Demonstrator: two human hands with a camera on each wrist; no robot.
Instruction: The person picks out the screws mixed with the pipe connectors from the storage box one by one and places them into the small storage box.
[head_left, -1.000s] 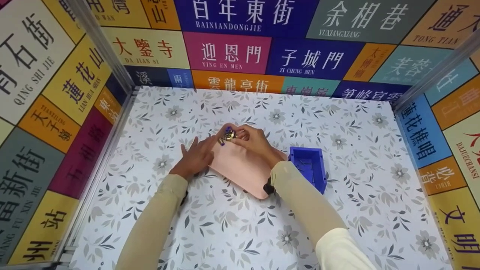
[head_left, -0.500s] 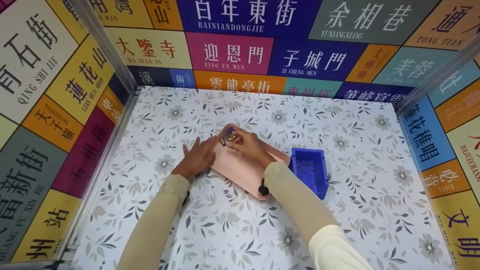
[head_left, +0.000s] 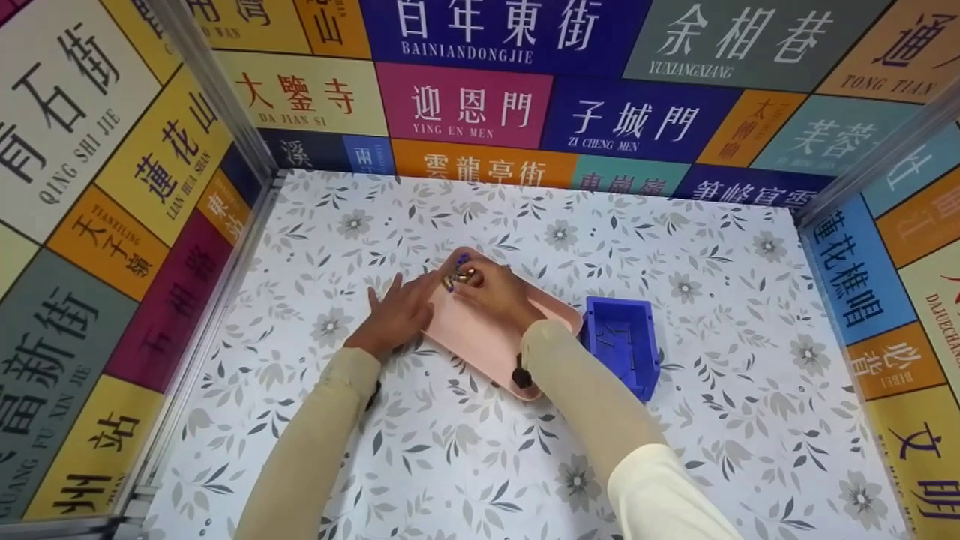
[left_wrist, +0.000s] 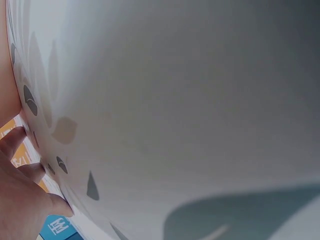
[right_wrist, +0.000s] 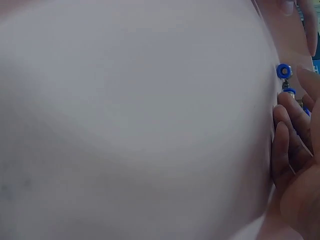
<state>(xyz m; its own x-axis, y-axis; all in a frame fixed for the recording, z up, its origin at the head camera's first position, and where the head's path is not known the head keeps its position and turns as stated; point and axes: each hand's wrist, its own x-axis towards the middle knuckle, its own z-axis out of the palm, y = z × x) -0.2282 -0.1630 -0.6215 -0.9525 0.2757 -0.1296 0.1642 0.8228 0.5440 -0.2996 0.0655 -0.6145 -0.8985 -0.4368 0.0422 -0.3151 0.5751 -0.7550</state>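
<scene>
Head view: the step in hand looks like picking through a small cluster of blue-capped brass fittings [head_left: 457,275] that lies at the far corner of the pink tray [head_left: 480,341], at about 11 o'clock on the tray. The right hand [head_left: 496,294] has its fingers curled over the cluster and seems to pinch at one piece, though whether a piece is actually gripped cannot be told from here. The left hand [head_left: 396,315] lies flat at the tray's 9 o'clock edge, fingers straight and slightly spread, touching the rim as if to steady it. A blue plastic bin [head_left: 621,343] stands just beside the tray at 3 o'clock. By my judgement, the next move calls for a clean pinch on one fitting without scattering the others, while the tray is kept steady.

Left wrist view: mostly blurred floral table cover [left_wrist: 200,100] seen very close; the left hand's fingers [left_wrist: 20,175] show at 8 o'clock, straight and pressed down on the surface, holding nothing.

Right wrist view: the pale tray surface fills the frame. At 3 o'clock the right hand's fingertips [right_wrist: 287,145] are bunched together, touching the fittings [right_wrist: 284,70], with the blue caps showing just above them.
</scene>
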